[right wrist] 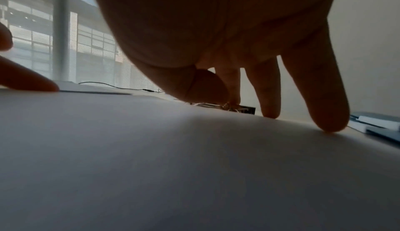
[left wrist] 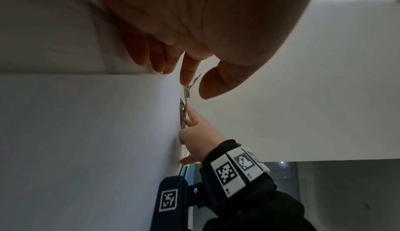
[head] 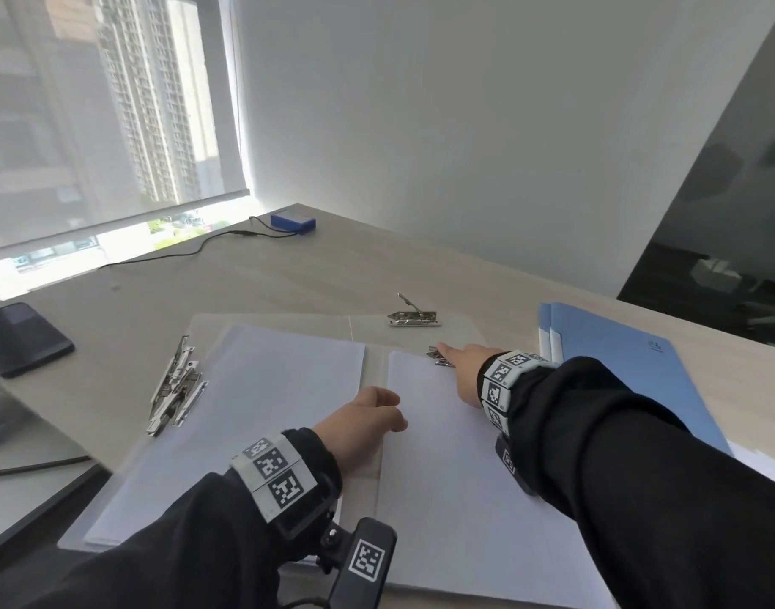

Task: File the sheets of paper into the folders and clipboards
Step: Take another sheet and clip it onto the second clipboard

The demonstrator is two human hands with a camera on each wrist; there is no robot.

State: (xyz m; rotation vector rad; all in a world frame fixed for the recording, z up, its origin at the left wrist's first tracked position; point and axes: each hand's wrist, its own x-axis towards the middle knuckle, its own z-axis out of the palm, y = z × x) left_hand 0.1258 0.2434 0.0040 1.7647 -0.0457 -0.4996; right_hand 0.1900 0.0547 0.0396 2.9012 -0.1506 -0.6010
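Observation:
An open beige folder [head: 420,336] lies flat on the desk with a white paper stack on each half, a left stack [head: 267,389] and a right stack [head: 456,476]. My right hand [head: 460,371] reaches over the right stack. Its straight index finger presses a small metal clip [head: 438,357] at the stack's top edge, also seen in the left wrist view as clip [left wrist: 183,115]. The other fingertips [right wrist: 331,125] touch the paper. My left hand [head: 368,415] rests on the right stack near the folder's spine, fingers straight and holding nothing. A second clip [head: 414,317] stands raised on the folder further back.
A large metal clamp [head: 177,389] sits at the left stack's edge. Blue folders [head: 618,367] lie to the right, a dark phone [head: 21,340] at far left, and a blue box [head: 293,222] with a black cable [head: 192,250] by the window.

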